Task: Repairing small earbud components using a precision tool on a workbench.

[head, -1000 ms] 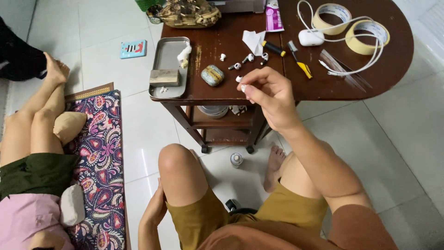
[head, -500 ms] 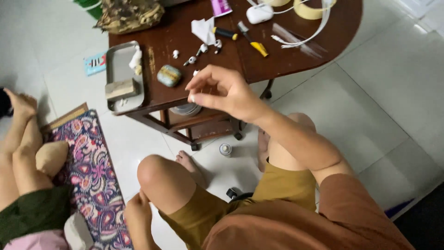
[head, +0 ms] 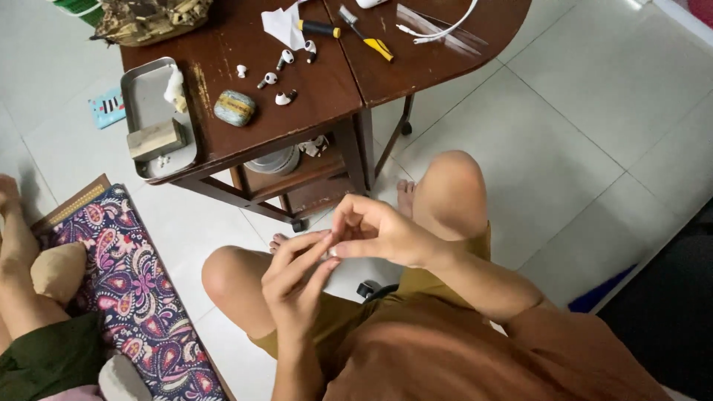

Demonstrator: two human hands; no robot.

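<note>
White tile floor, wooden table | left hand, right hand fingertips pinched together; held item hidden

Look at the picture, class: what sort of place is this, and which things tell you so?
Probably a room in a home. A tiled floor, a patterned mat and a small wooden table strewn with earbud parts and hand tools suggest a casual repair spot.

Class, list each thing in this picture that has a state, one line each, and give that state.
left hand: raised, fingertips meeting the right hand
right hand: pinching something too small to identify
metal tray: open, holding a block
earbud pieces: scattered apart on table
screwdriver: lying flat
</note>
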